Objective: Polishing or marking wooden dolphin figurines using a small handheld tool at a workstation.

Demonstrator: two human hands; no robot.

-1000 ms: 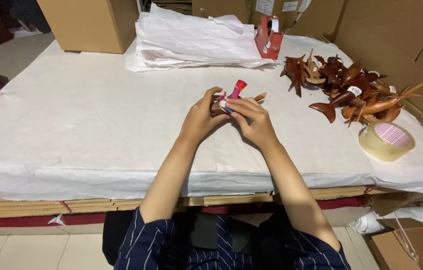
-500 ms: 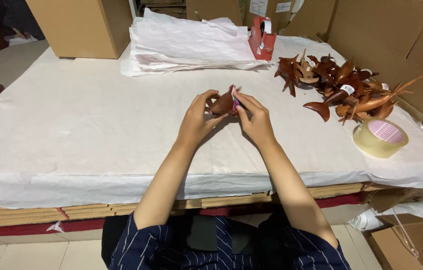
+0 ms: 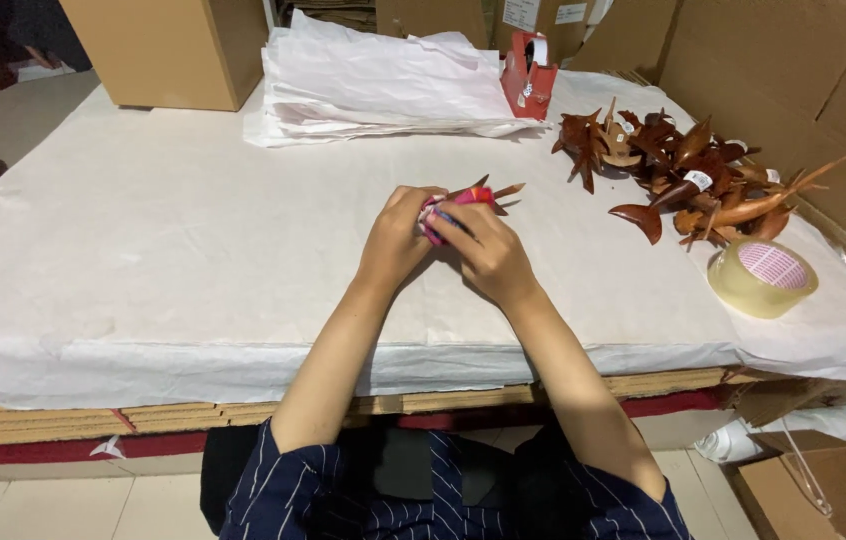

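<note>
Nearest: dark striped sleeves at bottom edge, both forearms reaching fwd over the table (image 3: 143, 300), which is covered w/ white paper; cardboard layers show along its front edge.

Mid-table: left hand (image 3: 395, 240) and right hand (image 3: 488, 255) meet, touching each other. Both sets of fingers are curled closed round one small wooden carving (image 3: 488, 190) plus a pink-red item (image 3: 443, 208) pressed against it. Carving's brown pointed tips stick out past the fingers to the right; rest is hidden, so exact shape can't be told. Held just above the paper, approx centre of table.

Right side, well apart from hands: roll of clear tape (image 3: 761, 278) lying flat nr table edge. Behind it, a pile of brown wooden carvings (image 3: 688, 175), fish-like w/ pointed fins, some w/ small white tags.

Farther back: stack of white paper sheets (image 3: 383, 85), red tape dispenser (image 3: 530, 78) just beside its right end. Far left corner: cardboard box (image 3: 168, 50). More cardboard stands along the right and back.
</note>
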